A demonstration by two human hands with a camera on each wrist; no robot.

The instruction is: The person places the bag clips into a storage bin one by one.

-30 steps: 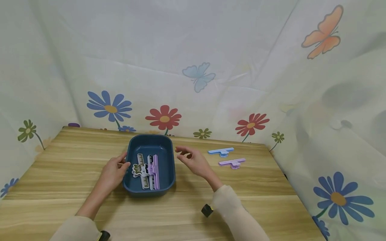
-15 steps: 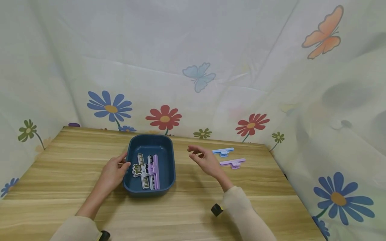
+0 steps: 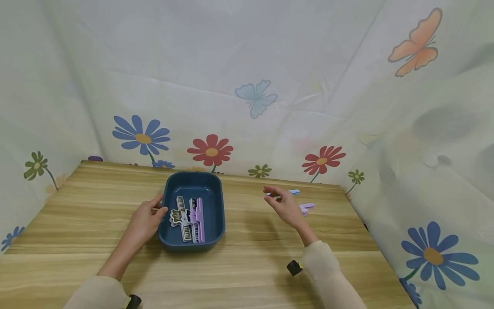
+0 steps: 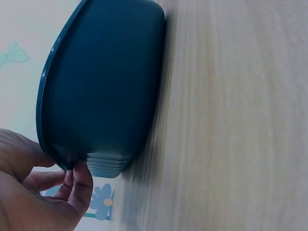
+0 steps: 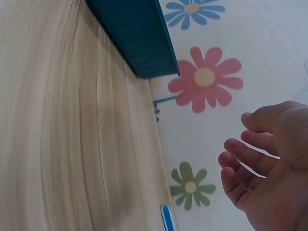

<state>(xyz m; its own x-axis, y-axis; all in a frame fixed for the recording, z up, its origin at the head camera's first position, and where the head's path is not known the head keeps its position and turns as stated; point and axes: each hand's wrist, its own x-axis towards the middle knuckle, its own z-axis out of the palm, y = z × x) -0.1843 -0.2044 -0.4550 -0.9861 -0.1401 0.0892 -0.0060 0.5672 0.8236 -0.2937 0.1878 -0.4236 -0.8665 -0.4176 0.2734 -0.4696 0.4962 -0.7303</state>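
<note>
My left hand [image 3: 144, 221] holds the left wall of a dark blue plastic bin [image 3: 223, 206]; in the left wrist view its thumb and fingers pinch the bin's rim [image 4: 42, 91]. Inside lie a piano-key-patterned clip [image 3: 186, 231] with a crown-like handle, a second piano-key clip beside it, and a purple long-bar clip [image 3: 200, 225] overlapping that one. My right hand [image 3: 286, 208], fingers loosely curled around nothing, hovers above the table right of the bin. Partly hidden behind it are a blue clip [image 3: 294, 192] and another purple clip [image 3: 307, 206].
The wood-grain table [image 3: 239, 274] ends at the back and right against a pale curtain [image 3: 208, 77] printed with flowers and butterflies. A small purple object [image 3: 95, 159] shows at the back left corner. Each wrist wears a black camera [image 3: 294, 268].
My right hand has moved right, away from the bin and over to the two loose clips, now covering part of them. The left hand and the bin stay in place.
</note>
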